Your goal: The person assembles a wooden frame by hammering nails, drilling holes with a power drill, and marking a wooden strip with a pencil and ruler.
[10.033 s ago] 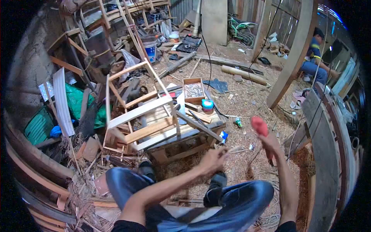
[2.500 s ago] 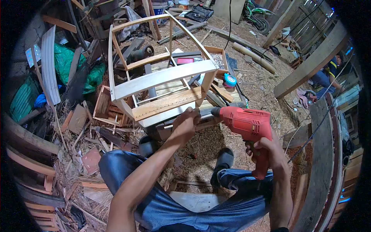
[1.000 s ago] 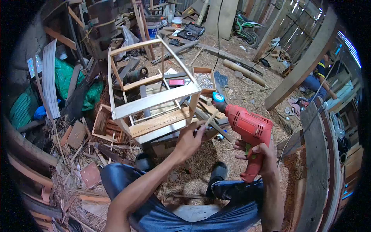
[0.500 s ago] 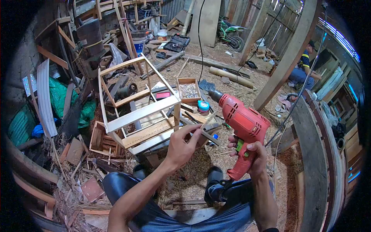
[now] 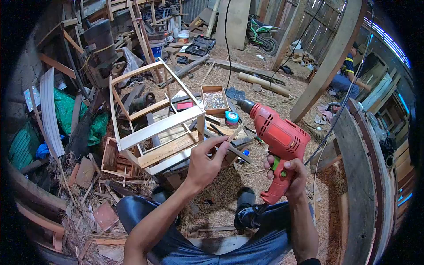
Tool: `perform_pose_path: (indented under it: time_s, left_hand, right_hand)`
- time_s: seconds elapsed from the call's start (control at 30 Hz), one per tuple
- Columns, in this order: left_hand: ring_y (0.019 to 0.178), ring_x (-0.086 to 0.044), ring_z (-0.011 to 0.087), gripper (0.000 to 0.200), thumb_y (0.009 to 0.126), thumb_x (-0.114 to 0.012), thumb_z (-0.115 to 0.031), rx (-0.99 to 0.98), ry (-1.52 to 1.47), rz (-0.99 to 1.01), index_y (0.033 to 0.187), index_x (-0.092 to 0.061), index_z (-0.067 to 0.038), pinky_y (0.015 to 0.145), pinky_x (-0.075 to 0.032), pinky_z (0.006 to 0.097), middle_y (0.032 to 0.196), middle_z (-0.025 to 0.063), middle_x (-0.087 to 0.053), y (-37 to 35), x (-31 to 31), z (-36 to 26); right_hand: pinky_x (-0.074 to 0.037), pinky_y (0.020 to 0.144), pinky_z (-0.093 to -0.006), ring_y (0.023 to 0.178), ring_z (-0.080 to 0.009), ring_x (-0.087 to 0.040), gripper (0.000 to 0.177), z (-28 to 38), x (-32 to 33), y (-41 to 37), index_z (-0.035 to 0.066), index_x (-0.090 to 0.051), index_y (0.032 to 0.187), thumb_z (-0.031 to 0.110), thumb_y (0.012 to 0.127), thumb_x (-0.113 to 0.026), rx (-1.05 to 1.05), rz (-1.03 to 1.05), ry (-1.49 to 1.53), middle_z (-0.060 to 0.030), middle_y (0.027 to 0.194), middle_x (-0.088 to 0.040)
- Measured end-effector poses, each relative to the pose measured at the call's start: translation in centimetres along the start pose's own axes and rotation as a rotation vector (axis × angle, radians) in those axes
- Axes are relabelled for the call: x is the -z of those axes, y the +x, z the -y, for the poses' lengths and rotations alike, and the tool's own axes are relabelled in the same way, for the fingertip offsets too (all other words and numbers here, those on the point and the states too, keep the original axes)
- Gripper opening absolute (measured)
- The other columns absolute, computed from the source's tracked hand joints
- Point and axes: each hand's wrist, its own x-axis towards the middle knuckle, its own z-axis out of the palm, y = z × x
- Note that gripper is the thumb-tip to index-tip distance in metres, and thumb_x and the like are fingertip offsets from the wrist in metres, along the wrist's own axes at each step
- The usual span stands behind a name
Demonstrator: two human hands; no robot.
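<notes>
My right hand (image 5: 295,177) is wrapped round the handle of a red power drill (image 5: 279,134) with a green trigger. The drill's black chuck points up and to the left. Between the thumb and fingers of my left hand (image 5: 206,162) is a thin, pale wood strip (image 5: 236,132), held in a pinch. Just left of that hand stands a light wooden frame (image 5: 161,129) with slim legs and crosspieces. Behind the strip, a blue and white tape measure (image 5: 231,117) lies near a wooden box (image 5: 215,100) full of small metal pieces, perhaps screws or nails.
Wood shavings cover the ground. A second wooden box (image 5: 115,160) sits low at the left. On the right are a leaning post (image 5: 329,66) and a long plank (image 5: 360,176). Another person (image 5: 346,79) crouches at the far right. A cable (image 5: 227,44) hangs down behind the tape measure.
The view has shifted slightly. The drill sits a touch lower and further right against the background. Both hands keep their holds.
</notes>
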Motion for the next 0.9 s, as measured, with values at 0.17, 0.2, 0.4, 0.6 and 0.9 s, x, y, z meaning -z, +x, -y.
perform_pose_path:
  time_s: [0.17, 0.2, 0.4, 0.6, 0.9]
  left_hand:
    - [0.074, -0.063, 0.0153, 0.022, 0.088, -0.064, -0.015, -0.008, -0.021, -0.035, 0.105, -0.069, -0.002, 0.063, -0.047, 0.0271, 0.092, 0.0105, -0.070, 0.1, 0.1, 0.1]
    - [0.074, -0.063, 0.0153, 0.022, 0.088, -0.064, -0.015, -0.008, -0.021, -0.036, 0.105, -0.069, -0.002, 0.063, -0.047, 0.0271, 0.092, 0.0105, -0.070, 0.1, 0.1, 0.1]
    - [0.079, -0.066, 0.0167, 0.021, 0.087, -0.065, -0.014, 0.023, 0.000, -0.042, 0.103, -0.069, -0.002, 0.067, -0.048, 0.0277, 0.091, 0.0112, -0.070, 0.3, 0.3, 0.1]
    - [0.078, -0.065, 0.0167, 0.021, 0.087, -0.066, -0.013, -0.003, -0.007, -0.058, 0.104, -0.070, -0.002, 0.067, -0.049, 0.0282, 0.091, 0.0117, -0.070, 0.3, 0.3, 0.1]
    - [0.065, -0.059, 0.0141, 0.023, 0.088, -0.064, -0.016, 0.065, 0.024, -0.074, 0.106, -0.069, -0.003, 0.060, -0.045, 0.0279, 0.084, 0.0106, -0.070, 0.5, 0.6, 2.1]
  right_hand:
    - [-0.058, 0.060, -0.0324, 0.078, -0.0254, -0.064, 0.061, -0.2, 0.3, 0.1, -0.008, -0.044, 0.126, 0.018, 0.071, -0.052, 0.000, -0.002, 0.001, -0.0185, 0.093, -0.062]
    - [-0.058, 0.060, -0.0327, 0.079, -0.0254, -0.064, 0.061, -0.2, 0.2, 0.0, -0.008, -0.044, 0.125, 0.018, 0.071, -0.052, 0.004, -0.009, -0.008, -0.0183, 0.093, -0.062]
    - [-0.053, 0.060, -0.0285, 0.078, -0.0216, -0.058, 0.058, 0.0, -0.3, -0.1, -0.007, -0.044, 0.122, 0.021, 0.072, -0.049, -0.011, -0.019, -0.083, -0.0139, 0.090, -0.060]
    - [-0.057, 0.058, -0.0323, 0.077, -0.0253, -0.064, 0.059, -0.3, 0.2, 0.1, -0.008, -0.045, 0.123, 0.016, 0.070, -0.053, 0.002, -0.006, 0.011, -0.0175, 0.092, -0.061]
    - [-0.054, 0.056, -0.0302, 0.074, -0.0233, -0.062, 0.056, 0.1, 0.5, -0.3, -0.009, -0.046, 0.121, 0.014, 0.070, -0.051, -0.008, -0.056, -0.114, -0.0157, 0.089, -0.061]
